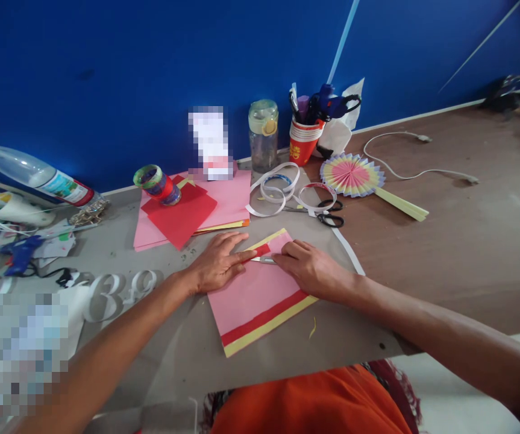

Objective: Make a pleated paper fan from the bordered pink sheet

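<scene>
Right hand [311, 268] holds blade [263, 260], tip pointing left

Deep blue wall [106, 72] behind a brown wooden table [467, 253].

I see a brown table [467, 253] carrying a grey sheet [160, 349] at centre, a paper fan [352, 175] and a white cable [411, 177] toward the upper right.
</scene>
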A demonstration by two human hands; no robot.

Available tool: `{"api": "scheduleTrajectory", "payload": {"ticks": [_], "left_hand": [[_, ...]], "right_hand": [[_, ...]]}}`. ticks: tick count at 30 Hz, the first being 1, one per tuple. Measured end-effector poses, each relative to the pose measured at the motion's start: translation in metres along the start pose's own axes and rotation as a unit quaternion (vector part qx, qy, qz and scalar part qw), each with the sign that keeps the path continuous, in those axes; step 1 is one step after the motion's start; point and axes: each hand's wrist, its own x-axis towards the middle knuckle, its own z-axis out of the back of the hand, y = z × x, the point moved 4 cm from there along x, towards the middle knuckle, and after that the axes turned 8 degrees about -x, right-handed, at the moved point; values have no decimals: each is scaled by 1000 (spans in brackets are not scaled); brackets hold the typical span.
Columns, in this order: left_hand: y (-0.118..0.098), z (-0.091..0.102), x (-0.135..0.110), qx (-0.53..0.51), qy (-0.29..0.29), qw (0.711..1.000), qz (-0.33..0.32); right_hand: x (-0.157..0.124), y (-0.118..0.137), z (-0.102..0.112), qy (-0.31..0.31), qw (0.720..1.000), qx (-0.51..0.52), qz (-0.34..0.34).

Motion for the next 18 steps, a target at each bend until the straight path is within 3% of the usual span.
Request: {"api": "scheduleTrajectory", "payload": {"ticks": [11,18], "left_hand": [[4,-4,-7,32,125,992,7],[4,-2,-6,25,162,986,20]], "right_hand": [[2,-1,1,14,1000,12,16],[2,-1,0,10,999,22,41]]}}
